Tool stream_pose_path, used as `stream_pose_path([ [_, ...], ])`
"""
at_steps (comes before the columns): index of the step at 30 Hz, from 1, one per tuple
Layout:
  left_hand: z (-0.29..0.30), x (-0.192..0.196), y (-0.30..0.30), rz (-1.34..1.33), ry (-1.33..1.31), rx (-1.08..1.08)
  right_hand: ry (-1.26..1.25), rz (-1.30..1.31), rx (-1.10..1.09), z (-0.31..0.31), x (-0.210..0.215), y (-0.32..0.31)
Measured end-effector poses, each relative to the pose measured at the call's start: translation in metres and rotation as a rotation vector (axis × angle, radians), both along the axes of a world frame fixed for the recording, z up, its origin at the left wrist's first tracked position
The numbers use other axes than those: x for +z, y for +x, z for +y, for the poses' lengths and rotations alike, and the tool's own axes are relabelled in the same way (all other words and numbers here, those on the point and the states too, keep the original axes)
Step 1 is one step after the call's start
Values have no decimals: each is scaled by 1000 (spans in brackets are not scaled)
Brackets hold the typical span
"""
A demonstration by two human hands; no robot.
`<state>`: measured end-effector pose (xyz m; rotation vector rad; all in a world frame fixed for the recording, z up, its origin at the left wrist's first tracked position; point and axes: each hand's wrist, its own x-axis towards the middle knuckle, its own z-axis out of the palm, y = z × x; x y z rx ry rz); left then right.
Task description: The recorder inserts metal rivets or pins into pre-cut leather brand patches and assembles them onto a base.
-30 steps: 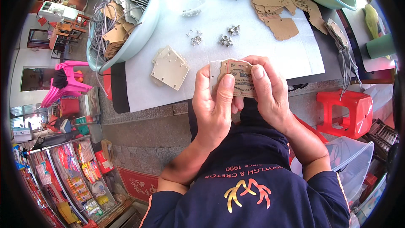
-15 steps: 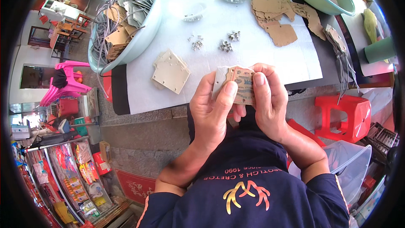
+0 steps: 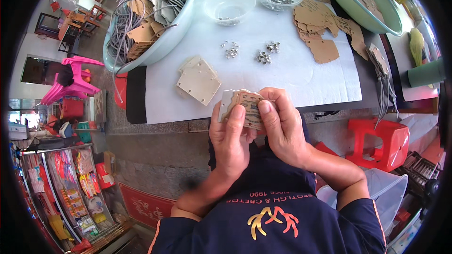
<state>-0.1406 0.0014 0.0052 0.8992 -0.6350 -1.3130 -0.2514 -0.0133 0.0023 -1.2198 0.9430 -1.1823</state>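
Note:
Both my hands hold a small stack of flat brown and white card pieces (image 3: pixel 244 105) just in front of the table's near edge. My left hand (image 3: pixel 230 138) grips the stack from the left with its thumb pressed on top. My right hand (image 3: pixel 282 124) grips it from the right, thumb also on top. A short pile of cream-coloured plates (image 3: pixel 198 81) lies on the white sheet (image 3: pixel 282 73) just beyond my left hand. Small metal fasteners (image 3: pixel 263 57) lie in little clusters farther out on the sheet.
A pale green basin (image 3: pixel 186 23) with grey cords and brown cards stands at the back left. Two clear bowls (image 3: pixel 229 5) sit at the back, one holding metal bits. Loose brown cards (image 3: pixel 320 21) and another green basin (image 3: pixel 362 11) are at the back right. A red stool (image 3: pixel 381 138) stands lower right.
Both hands have kept the card stack and shifted it slightly lower and toward me; the thumbs have moved a little over its top face.

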Motion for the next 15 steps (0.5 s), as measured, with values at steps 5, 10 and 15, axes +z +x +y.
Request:
stream_pose_path([
  [5, -4, -6, 24, 16, 22, 62, -152, 366, 124, -39, 24, -20],
  [10, -2, -18, 42, -11, -1, -4, -317, 624, 2, -111, 34, -29],
  [15, -6, -16, 40, -25, 21, -6, -490, 894, 93, -152, 31, -20],
])
